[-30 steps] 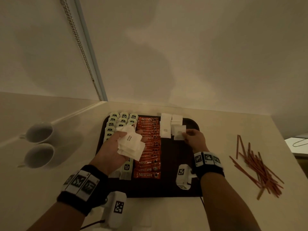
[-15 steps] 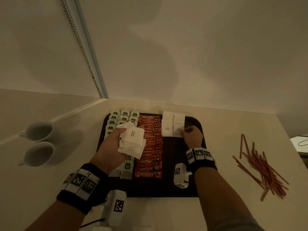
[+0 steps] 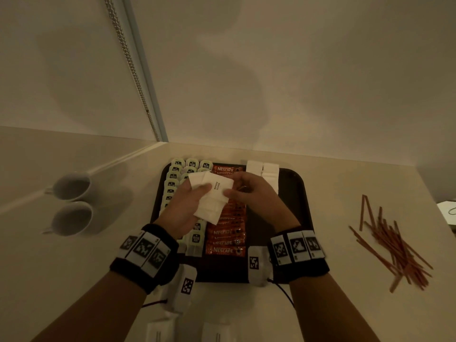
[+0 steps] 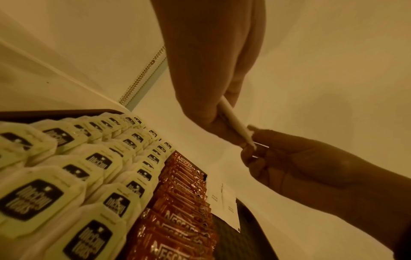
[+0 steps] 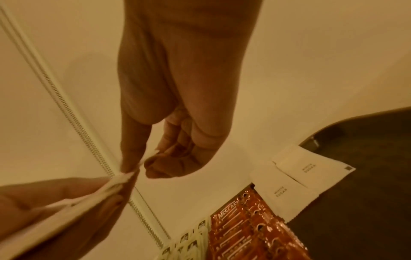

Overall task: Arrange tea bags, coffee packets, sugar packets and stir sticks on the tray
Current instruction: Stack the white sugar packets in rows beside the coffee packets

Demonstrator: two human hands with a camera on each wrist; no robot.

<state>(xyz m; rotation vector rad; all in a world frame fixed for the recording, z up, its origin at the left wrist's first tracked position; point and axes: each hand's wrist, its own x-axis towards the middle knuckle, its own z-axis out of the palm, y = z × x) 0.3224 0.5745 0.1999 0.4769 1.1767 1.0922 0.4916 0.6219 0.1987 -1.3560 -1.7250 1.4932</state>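
A dark tray (image 3: 294, 191) holds rows of tea bags (image 3: 172, 180), a column of orange coffee packets (image 3: 225, 233) and white sugar packets (image 3: 264, 170) laid at its far right part. My left hand (image 3: 187, 206) grips a stack of white sugar packets (image 3: 212, 198) above the tray. My right hand (image 3: 249, 193) pinches the top packet's right edge between thumb and forefinger. The wrist views show the same pinch on the stack of sugar packets (image 4: 235, 123) (image 5: 93, 193). Red stir sticks (image 3: 394, 245) lie in a loose pile on the counter right of the tray.
Two white cups (image 3: 71, 203) stand on the counter left of the tray. A wall rises just behind the tray, with a blind's bead chain (image 3: 128, 65) in the corner. A white object (image 3: 447, 211) sits at the far right edge.
My right hand left the sugar packets laid on the tray and came left to the stack in my left hand, pinching its top packet. The left hand shifted slightly right.
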